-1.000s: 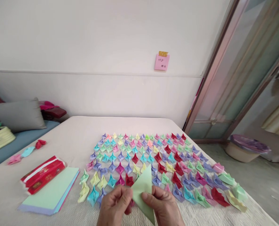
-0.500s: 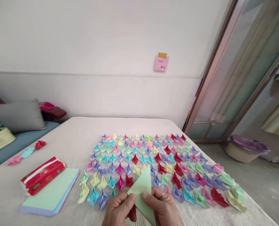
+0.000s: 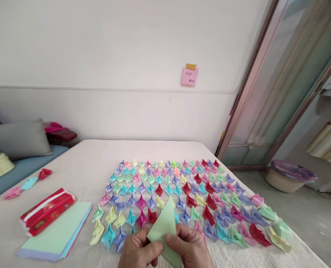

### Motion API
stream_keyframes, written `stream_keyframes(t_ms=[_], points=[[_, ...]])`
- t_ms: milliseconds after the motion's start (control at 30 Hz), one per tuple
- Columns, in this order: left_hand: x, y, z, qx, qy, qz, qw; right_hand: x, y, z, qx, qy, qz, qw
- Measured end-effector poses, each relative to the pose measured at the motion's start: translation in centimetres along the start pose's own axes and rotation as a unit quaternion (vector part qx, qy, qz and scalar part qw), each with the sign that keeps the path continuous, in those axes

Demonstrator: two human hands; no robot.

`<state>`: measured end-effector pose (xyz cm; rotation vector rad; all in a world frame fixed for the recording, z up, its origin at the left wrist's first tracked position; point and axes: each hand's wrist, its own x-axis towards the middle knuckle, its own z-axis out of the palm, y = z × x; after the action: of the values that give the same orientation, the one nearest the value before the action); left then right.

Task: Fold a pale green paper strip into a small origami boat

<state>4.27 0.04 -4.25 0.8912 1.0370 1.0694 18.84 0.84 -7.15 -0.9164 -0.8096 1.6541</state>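
Note:
Both my hands hold a light green folded paper [image 3: 164,225], a triangle with its tip pointing up, at the bottom middle of the view. My left hand [image 3: 139,252] pinches its left corner. My right hand [image 3: 189,249] grips its right side with the thumb on top. Just beyond them, rows of small folded paper boats [image 3: 179,193] in many colours cover the white bed cover [image 3: 93,160]. A stack of flat coloured sheets [image 3: 56,232] with a green one on top lies to the left.
A red packet [image 3: 44,211] lies beside the sheet stack. Loose paper boats [image 3: 26,184] sit at the far left, near a grey pillow [image 3: 19,137]. A pink note [image 3: 189,76] is taped to the wall. A basin [image 3: 289,175] stands on the floor by the glass door.
The green triangle has tilted and dropped a little lower between my hands, with the left fingers shifting along its edge. The view has moved slightly; the boats lie as before.

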Motion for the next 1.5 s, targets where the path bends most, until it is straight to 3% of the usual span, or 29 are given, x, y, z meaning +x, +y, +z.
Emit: stream_keyframes(t_ms=[200, 367, 567, 800, 967, 1167, 1333, 1500], points=[[-0.2, 1.0, -0.2, 0.011, 0.039, 0.0, 0.999, -0.8, -2.5, 1.9, -0.022, -0.062, 0.04, 0.997], [-0.5, 1.2, 0.2, 0.052, 0.056, 0.002, 0.997, -0.8, -3.2, 2.6, -0.117, -0.048, 0.049, 0.991], [-0.8, 1.4, 0.4, 0.084, 0.076, 0.007, 0.994, -0.7, -2.7, 2.8, -0.042, -0.091, 0.036, 0.994], [-0.4, 1.3, -1.0, 0.005, 0.093, 0.01, 0.996, -1.0, -2.6, 2.2, -0.037, -0.04, 0.056, 0.997], [-0.2, 1.4, -2.0, 0.005, 0.099, 0.024, 0.995, -1.5, -3.5, 2.5, -0.056, -0.036, 0.051, 0.996], [-0.4, 4.4, -3.3, -0.092, 0.195, 0.043, 0.975, -1.6, -5.2, 1.4, -0.07, -0.02, 0.031, 0.997], [-0.4, 3.4, -3.1, -0.033, 0.105, 0.049, 0.993, -1.5, -6.0, 1.2, -0.05, -0.007, -0.006, 0.999], [-0.7, 2.5, -1.9, 0.046, 0.025, 0.052, 0.997, -1.5, -5.2, 1.4, -0.044, -0.052, 0.002, 0.998]])
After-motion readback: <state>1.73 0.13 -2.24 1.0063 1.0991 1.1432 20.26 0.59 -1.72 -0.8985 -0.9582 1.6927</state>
